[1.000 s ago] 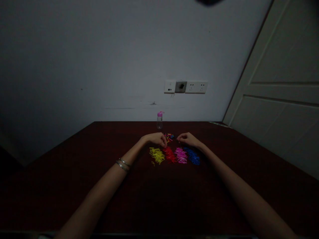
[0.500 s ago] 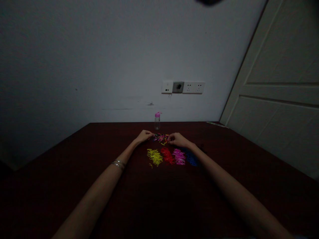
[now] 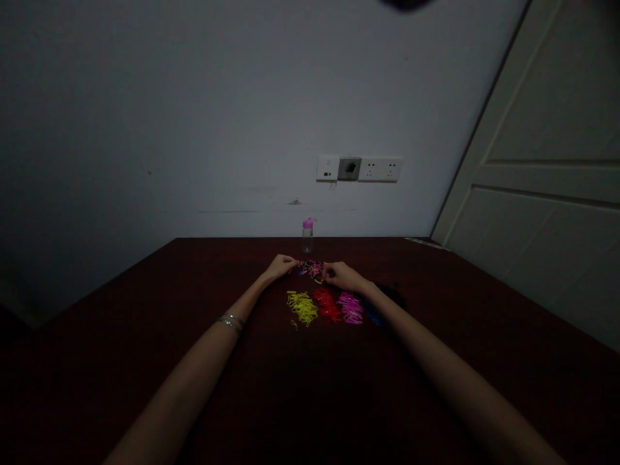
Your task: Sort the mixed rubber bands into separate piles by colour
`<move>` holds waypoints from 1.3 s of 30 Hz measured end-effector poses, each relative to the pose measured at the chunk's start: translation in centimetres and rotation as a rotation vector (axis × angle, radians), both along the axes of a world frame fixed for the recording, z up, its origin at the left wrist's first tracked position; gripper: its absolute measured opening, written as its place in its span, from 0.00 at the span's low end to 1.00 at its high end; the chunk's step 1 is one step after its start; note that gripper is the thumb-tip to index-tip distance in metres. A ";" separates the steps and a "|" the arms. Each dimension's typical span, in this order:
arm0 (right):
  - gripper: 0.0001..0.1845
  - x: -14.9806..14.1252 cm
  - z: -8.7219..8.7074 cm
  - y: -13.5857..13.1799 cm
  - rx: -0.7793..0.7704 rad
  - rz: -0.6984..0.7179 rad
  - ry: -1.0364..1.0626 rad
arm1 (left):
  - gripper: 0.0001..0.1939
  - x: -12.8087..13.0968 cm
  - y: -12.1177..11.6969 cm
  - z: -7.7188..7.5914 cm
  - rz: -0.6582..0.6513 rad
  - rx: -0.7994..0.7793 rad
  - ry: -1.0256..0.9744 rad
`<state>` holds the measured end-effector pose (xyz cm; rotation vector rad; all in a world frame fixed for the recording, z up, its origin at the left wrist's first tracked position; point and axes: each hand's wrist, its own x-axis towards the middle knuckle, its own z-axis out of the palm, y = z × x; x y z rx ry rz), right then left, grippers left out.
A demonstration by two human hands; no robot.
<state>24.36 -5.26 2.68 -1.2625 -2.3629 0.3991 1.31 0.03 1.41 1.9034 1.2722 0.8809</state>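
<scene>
A small mixed pile of coloured clip-like pieces [image 3: 310, 268] lies between my hands. At its left edge, my left hand [image 3: 281, 265] has its thumb and fingertips pinched together. My right hand [image 3: 343, 276] is at the right edge, fingers bent inward and closed. Whatever either hand holds is too small and dark to make out. Closer to me lie sorted heaps: yellow pieces [image 3: 303, 308], red pieces [image 3: 327, 305], pink pieces [image 3: 350, 308] and blue pieces [image 3: 372, 314], the last partly covered by my right forearm. A dark heap [image 3: 393, 295] shows beyond that forearm.
A clear bottle [image 3: 307, 240] with a pink lid stands behind the mixed pile, near the wall. Sockets [image 3: 379, 170] are set in the wall. A pale panelled door [image 3: 542, 174] rises at the right of the dark red table [image 3: 271, 387]. The light is dim.
My right hand has shifted slightly left toward the mixed pile, and its forearm now covers more of the blue heap. My left hand stays nearly where it was. The view has tilted slightly.
</scene>
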 end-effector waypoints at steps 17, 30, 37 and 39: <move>0.16 0.9 5.2 -1.8 -0.515 0.191 0.061 | 0.19 0.0 -0.5 0.4 0.014 -0.007 -0.001; 0.14 7.3 6.0 0.4 -0.349 -0.012 0.196 | 0.13 4.2 -3.5 3.1 -0.368 0.247 0.541; 0.14 7.2 5.3 0.5 -0.341 -0.035 0.150 | 0.11 5.0 -4.2 3.4 -0.383 0.311 0.745; 0.14 6.9 5.3 0.5 -0.327 -0.029 0.137 | 0.10 5.0 -4.3 3.5 -0.379 0.308 0.762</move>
